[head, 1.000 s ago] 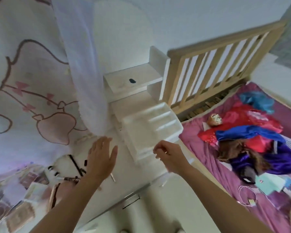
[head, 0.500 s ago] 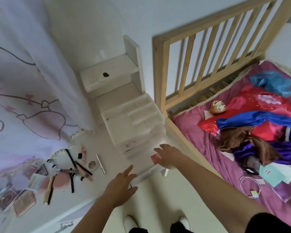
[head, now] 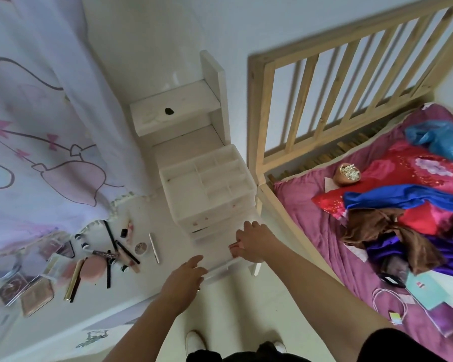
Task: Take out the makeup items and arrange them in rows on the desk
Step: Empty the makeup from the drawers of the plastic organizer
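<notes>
Tabletop [head: 173, 246] is carrying a white drawer organizer [head: 207, 186] and scattered makeup items [head: 107, 254]; the right hand [head: 256, 240] is pinching a pink item [head: 233, 247] in its grip, the left hand [head: 185, 276] spreading open nearby.

Makeup items [head: 107, 254] left of organizer [head: 207, 186]; bed [head: 351, 231] right.

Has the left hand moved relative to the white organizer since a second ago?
Yes. The left hand has dropped from left of the organizer toward the person, and now rests at the front edge of the open drawer.
</notes>
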